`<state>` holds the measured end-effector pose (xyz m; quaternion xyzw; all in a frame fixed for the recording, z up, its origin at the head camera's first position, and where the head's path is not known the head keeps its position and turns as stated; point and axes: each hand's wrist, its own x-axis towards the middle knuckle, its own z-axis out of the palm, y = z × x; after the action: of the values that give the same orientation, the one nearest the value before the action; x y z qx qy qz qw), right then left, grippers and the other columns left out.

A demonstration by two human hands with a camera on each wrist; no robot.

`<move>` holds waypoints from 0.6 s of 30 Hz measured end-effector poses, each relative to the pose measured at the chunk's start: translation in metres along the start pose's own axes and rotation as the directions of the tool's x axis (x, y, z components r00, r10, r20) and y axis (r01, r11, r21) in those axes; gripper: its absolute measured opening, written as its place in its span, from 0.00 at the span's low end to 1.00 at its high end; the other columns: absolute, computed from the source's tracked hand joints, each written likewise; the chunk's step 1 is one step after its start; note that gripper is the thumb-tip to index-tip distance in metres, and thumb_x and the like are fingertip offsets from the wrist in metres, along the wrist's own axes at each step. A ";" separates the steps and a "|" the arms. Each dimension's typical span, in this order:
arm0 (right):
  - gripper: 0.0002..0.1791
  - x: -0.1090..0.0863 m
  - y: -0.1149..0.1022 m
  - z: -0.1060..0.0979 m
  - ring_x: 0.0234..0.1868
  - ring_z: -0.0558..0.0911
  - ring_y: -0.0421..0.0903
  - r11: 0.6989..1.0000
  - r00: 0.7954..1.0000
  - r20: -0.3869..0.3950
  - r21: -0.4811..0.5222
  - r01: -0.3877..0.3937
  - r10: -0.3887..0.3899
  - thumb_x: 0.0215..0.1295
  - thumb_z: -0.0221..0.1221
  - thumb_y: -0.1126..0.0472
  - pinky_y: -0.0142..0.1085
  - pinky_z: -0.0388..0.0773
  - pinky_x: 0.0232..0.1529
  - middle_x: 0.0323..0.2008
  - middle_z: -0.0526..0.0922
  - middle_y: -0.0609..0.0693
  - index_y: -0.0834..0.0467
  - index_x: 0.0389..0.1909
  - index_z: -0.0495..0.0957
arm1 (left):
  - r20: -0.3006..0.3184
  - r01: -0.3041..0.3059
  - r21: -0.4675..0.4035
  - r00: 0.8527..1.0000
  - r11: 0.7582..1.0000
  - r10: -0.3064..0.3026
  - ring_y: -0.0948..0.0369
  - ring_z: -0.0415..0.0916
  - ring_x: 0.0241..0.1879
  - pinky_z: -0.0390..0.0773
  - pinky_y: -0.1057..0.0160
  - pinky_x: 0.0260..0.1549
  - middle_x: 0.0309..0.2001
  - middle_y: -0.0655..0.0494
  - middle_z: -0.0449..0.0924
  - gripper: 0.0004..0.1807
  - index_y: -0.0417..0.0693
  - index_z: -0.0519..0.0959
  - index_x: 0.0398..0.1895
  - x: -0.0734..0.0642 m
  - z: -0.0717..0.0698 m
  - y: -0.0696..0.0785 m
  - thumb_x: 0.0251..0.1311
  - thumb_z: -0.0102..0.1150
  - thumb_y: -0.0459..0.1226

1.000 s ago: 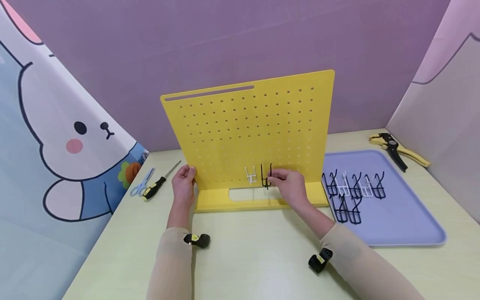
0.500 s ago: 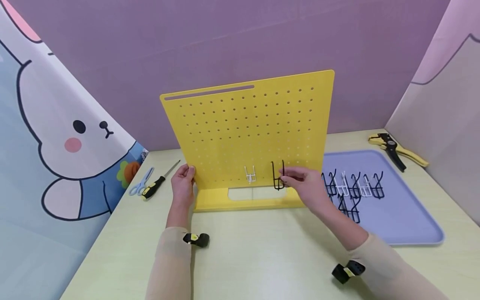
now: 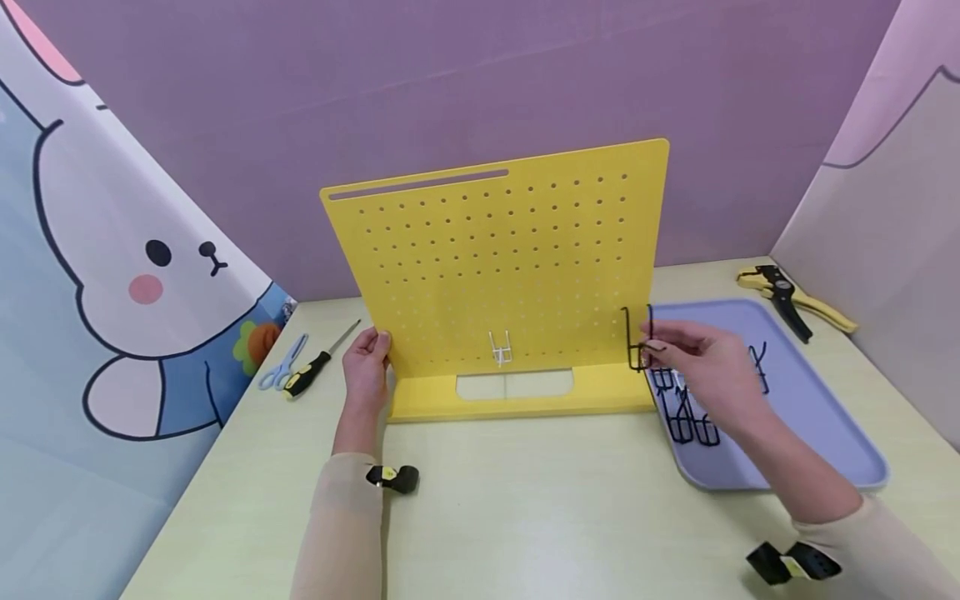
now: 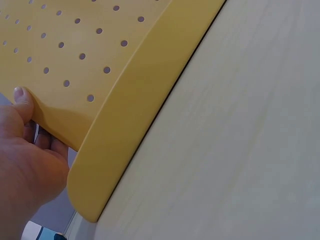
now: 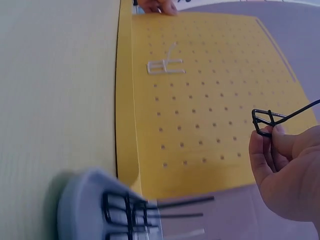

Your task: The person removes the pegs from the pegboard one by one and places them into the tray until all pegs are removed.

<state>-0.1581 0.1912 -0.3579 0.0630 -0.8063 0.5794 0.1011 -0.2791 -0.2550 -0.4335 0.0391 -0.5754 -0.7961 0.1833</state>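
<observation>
A yellow pegboard [image 3: 480,250] stands upright on its flat base. My left hand [image 3: 365,367] grips its lower left edge; in the left wrist view the thumb lies on the front face and the fingers go behind. One white wire hook [image 3: 501,350] hangs low on the board near the middle. Between thumb and fingers, my right hand [image 3: 708,371] pinches a black wire hook [image 5: 270,120]. It holds this hook off the board, by the board's lower right edge and over the near side of the lilac tray [image 3: 817,417].
Several black and white wire hooks [image 3: 681,440] lie in the tray, partly hidden by my right hand. Yellow-and-black pliers [image 3: 787,296] rest behind the tray. Left of the board are a screwdriver [image 3: 307,377] and blue scissors [image 3: 281,371]. A purple backdrop [image 3: 480,75] rises behind.
My right hand has carried the black hook rightward, from beside the white hook to the board's right edge next to the tray. The left hand and the pegboard have stayed put.
</observation>
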 end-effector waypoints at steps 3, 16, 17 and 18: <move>0.17 -0.001 0.005 -0.016 0.38 0.87 0.37 1.000 1.000 -0.011 0.009 0.012 -0.012 0.73 0.60 0.66 0.31 0.83 0.40 0.40 0.87 0.37 0.71 0.57 0.78 | 0.000 0.003 0.010 1.000 1.000 -0.003 0.66 0.79 0.34 0.80 0.69 0.40 0.30 0.60 0.84 0.05 0.49 0.84 0.39 0.000 -0.001 0.000 0.70 0.59 0.32; 0.16 -0.012 0.027 -0.073 0.36 0.85 0.30 0.992 0.996 -0.006 -0.097 -0.085 0.085 0.73 0.61 0.60 0.23 0.80 0.37 0.39 0.85 0.28 0.65 0.56 0.80 | -0.009 0.018 0.007 1.000 1.000 -0.018 0.65 0.79 0.34 0.80 0.69 0.40 0.31 0.59 0.84 0.04 0.46 0.83 0.41 0.001 0.000 -0.001 0.71 0.59 0.31; 0.16 -0.013 0.030 -0.077 0.36 0.85 0.30 0.990 0.996 -0.006 -0.113 -0.087 0.087 0.73 0.62 0.60 0.22 0.79 0.37 0.38 0.85 0.28 0.65 0.56 0.80 | -0.010 0.021 0.009 1.000 1.000 -0.021 0.65 0.79 0.34 0.80 0.69 0.40 0.31 0.59 0.84 0.04 0.45 0.83 0.41 0.001 0.000 -0.001 0.71 0.59 0.31; 0.16 -0.013 0.033 -0.080 0.36 0.85 0.30 0.988 0.996 -0.006 -0.126 -0.090 0.090 0.73 0.62 0.60 0.21 0.79 0.38 0.38 0.85 0.28 0.65 0.55 0.80 | -0.011 0.025 0.010 1.000 1.000 -0.025 0.65 0.79 0.34 0.80 0.69 0.40 0.31 0.59 0.83 0.04 0.45 0.82 0.42 0.002 0.000 -0.001 0.71 0.59 0.31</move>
<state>-0.1453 0.2776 -0.3668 0.0198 -0.8434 0.5311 0.0787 -0.2808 -0.2551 -0.4342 0.0513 -0.5779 -0.7952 0.1763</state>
